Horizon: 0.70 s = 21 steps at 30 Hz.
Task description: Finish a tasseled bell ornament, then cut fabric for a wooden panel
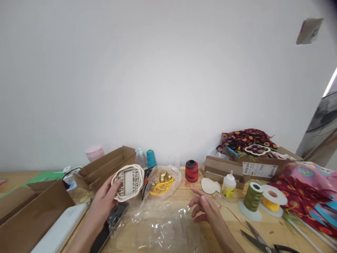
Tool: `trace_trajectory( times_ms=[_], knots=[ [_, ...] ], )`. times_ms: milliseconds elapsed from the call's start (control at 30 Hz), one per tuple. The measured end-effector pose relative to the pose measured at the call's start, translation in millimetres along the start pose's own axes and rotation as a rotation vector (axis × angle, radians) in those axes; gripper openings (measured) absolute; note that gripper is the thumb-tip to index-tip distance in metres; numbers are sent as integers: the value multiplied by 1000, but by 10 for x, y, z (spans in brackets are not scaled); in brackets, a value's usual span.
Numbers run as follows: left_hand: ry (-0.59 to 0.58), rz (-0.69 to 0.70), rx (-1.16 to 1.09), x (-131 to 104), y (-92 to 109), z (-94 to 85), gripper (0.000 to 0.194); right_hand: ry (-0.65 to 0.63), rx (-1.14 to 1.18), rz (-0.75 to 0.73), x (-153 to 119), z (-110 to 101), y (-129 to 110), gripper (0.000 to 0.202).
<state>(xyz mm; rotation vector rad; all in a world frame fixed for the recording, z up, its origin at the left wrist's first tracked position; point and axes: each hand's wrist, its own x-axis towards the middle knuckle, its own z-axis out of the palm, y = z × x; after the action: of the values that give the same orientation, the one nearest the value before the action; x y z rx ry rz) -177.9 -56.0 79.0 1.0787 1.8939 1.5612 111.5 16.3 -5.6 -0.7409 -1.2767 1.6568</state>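
My left hand (106, 196) grips a cream latticed plaque (128, 182) with a scalloped edge by its left side and holds it raised above the table. Over the right part of a clear plastic sheet (160, 225), my right hand (206, 211) is empty, its fingers apart and slightly bent. Between the hands and farther back lies a clear bag (173, 172) with gold bells (163, 176) and yellow cord (162, 187). A flat cream gourd-shaped piece (210, 186) rests beyond my right hand, beside a glue bottle (229, 186).
Cardboard boxes (37, 211) and a white slab (61, 228) stand at left. A red-black spool (191, 171) is at centre back. Green (253, 197) and yellow (272, 202) spools, open scissors (259, 239) and patterned fabric (292, 189) occupy the right. A dark phone-like object (101, 237) lies below my left forearm.
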Motion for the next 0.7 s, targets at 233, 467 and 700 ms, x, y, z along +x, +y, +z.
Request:
trace_trajectory(
  times_ms=[233, 467, 700],
  knots=[
    [64, 56, 553, 410, -376, -192, 47, -25, 22, 65, -32, 50, 62, 52],
    [-56, -91, 626, 538, -563, -96, 41, 255, -99, -99, -18, -105, -82, 35],
    [-50, 32, 757, 557, -647, -147, 39, -180, -801, -475, -41, -69, -88, 23]
  ],
)
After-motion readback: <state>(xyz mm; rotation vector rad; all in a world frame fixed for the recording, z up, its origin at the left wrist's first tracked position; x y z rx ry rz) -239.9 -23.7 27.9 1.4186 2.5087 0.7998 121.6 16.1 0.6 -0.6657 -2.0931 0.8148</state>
